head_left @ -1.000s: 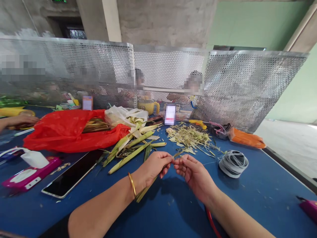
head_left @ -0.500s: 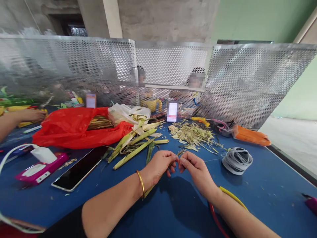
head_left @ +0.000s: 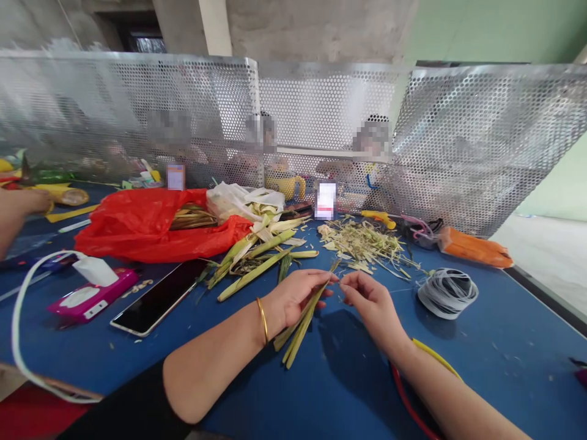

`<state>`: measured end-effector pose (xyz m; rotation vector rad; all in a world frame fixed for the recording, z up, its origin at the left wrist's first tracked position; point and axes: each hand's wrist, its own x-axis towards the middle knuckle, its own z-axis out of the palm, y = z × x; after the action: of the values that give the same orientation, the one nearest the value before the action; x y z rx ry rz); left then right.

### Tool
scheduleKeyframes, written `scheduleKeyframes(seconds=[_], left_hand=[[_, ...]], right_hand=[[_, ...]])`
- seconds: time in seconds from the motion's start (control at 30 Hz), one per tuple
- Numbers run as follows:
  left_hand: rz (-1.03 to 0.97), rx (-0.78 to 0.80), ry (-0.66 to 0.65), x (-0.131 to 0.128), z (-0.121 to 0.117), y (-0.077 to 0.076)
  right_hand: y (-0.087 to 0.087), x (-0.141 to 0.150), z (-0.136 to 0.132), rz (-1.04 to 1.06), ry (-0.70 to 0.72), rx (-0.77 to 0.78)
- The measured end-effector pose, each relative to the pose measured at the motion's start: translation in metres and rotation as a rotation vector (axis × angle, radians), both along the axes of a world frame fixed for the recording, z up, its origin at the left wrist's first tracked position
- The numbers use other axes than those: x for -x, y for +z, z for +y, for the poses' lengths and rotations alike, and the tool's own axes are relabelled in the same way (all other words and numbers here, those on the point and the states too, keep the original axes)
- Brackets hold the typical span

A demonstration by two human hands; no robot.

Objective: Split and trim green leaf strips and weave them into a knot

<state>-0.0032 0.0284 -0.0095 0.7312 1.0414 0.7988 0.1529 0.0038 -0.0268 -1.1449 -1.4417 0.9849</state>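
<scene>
My left hand (head_left: 297, 296), with a gold bangle on the wrist, is closed round a bundle of green leaf strips (head_left: 300, 327) that slants down towards me over the blue table (head_left: 348, 391). My right hand (head_left: 369, 299) is just to its right, thumb and forefinger pinched together close to the top end of the strips; what they pinch is too small to make out. A pile of long green and pale leaves (head_left: 257, 256) lies just beyond my left hand.
A red plastic bag (head_left: 142, 226) with dried leaves, a heap of leaf trimmings (head_left: 364, 244), a coil of grey cord (head_left: 447, 292), an orange tool (head_left: 474, 249), a phone (head_left: 158, 299) and a pink case (head_left: 89, 299) lie about. Another person's hand (head_left: 21, 205) rests far left. A perforated metal screen (head_left: 321, 122) closes the far edge.
The strips have slid further through my left hand and now stick out below it. My right hand has drawn a little apart from the left. The view has shifted.
</scene>
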Motion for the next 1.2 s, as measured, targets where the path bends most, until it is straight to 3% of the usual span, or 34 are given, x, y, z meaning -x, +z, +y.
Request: scheduleKeyframes(seconds=[0.13,0.3,0.47,0.7,0.87,1.03,1.2], left_hand=[[-0.045,0.026,0.016,-0.001,0.000,-0.001],[-0.076,0.099,0.010,-0.003,-0.002,-0.002],[-0.109,0.108,-0.015,-0.003,-0.002,-0.004],[-0.179,0.158,-0.020,-0.001,0.002,-0.001],[-0.181,0.133,-0.013,-0.003,-0.001,-0.001],[-0.162,0.107,-0.051,-0.007,-0.005,-0.003],[-0.208,0.117,-0.095,-0.010,-0.005,-0.005]], right_hand=[[-0.007,0.000,0.002,-0.186,-0.038,0.043],[-0.009,-0.003,0.003,-0.195,-0.180,-0.035],[-0.009,-0.006,0.005,-0.283,-0.070,0.008],[-0.003,-0.006,0.000,-0.369,-0.172,-0.271],[-0.001,-0.002,-0.002,-0.245,-0.093,-0.304],[0.002,0.000,-0.005,0.033,-0.045,-0.156],[0.007,0.000,-0.005,0.169,0.131,-0.035]])
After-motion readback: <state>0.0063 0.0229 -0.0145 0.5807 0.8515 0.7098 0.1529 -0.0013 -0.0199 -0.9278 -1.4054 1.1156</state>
